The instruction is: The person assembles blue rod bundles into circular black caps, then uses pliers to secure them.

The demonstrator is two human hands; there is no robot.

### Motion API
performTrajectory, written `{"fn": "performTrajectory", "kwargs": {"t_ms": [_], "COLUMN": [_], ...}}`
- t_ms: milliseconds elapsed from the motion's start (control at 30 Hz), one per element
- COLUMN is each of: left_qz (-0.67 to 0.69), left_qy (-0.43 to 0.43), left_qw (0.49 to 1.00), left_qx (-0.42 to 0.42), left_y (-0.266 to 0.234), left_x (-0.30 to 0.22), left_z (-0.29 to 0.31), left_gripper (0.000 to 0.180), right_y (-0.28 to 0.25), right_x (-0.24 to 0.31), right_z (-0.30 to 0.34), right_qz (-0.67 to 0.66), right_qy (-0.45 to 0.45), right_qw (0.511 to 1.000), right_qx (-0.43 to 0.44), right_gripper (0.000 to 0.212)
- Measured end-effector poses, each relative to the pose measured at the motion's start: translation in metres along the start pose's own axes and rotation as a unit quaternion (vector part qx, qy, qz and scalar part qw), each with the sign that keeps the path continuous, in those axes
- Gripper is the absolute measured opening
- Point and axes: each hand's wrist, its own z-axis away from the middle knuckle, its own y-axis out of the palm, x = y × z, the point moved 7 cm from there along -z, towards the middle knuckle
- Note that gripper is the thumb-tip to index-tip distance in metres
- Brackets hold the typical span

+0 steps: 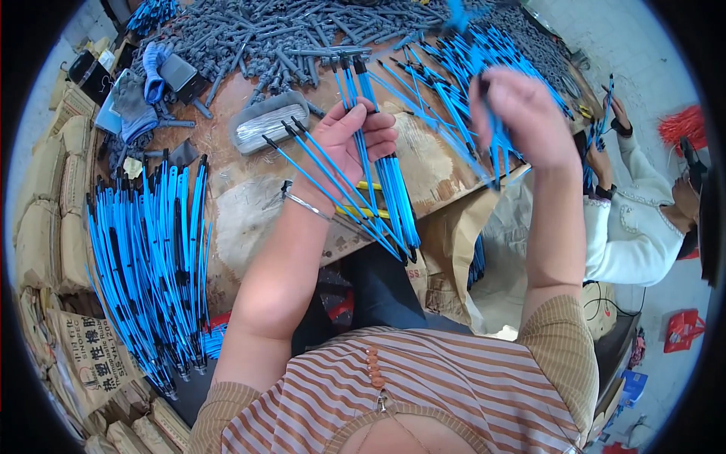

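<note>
My left hand [354, 136] is closed round several thin blue rods [392, 189] with black ends, thumb uppermost. More loose blue rods [321, 155] slant across its wrist. To the right, my right hand [522, 113] is raised over the table's edge and smeared by motion. Blurred blue rods [495, 144] with dark ends streak along its fingers, moving with it; how many it grips I cannot make out. Beyond it lies a heap of the same blue rods [499, 60]. On the left a large batch of blue rods [151, 250] lies side by side.
Grey plastic handles [249, 38] are heaped along the table's far side. A grey tray [265, 121] holds clear thin pieces. Yellow-handled pliers [363, 212] lie below my left hand. Paper sacks [45, 181] stack at left; an open paper bag [454, 250] hangs by the edge. A co-worker [635, 204] sits right.
</note>
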Motion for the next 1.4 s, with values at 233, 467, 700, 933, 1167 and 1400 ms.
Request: {"fn": "performTrajectory", "kwargs": {"t_ms": [233, 467, 700, 933, 1167, 1400], "left_qz": [0.057, 0.012, 0.004, 0.037, -0.02, 0.044], "left_qy": [-0.034, -0.048, 0.055, -0.035, -0.045, -0.034], "left_qw": [0.991, 0.997, 0.998, 0.994, 0.999, 0.995], "left_qx": [0.116, 0.064, -0.029, 0.097, 0.0, 0.082], "left_y": [0.014, 0.019, -0.003, 0.008, 0.006, 0.03], "left_x": [0.006, 0.012, -0.001, 0.007, 0.017, 0.03], "left_z": [-0.004, 0.003, -0.013, -0.011, -0.012, -0.008], "left_gripper": [0.013, 0.014, 0.014, 0.014, 0.014, 0.016], "right_y": [-0.057, 0.059, 0.002, -0.082, -0.085, 0.021], "right_x": [0.043, -0.03, -0.101, -0.194, -0.029, -0.017], "right_z": [0.057, 0.017, -0.039, -0.074, -0.028, 0.051], "right_qz": [0.104, 0.153, 0.293, 0.574, 0.344, 0.307], "right_qy": [-0.095, 0.091, 0.103, 0.237, 0.018, 0.005], "right_qw": [0.937, 0.984, 0.947, 0.753, 0.882, 0.946], "right_qx": [-0.318, 0.001, -0.085, -0.218, -0.321, -0.108], "right_gripper": [0.029, 0.029, 0.034, 0.034, 0.027, 0.018]}}
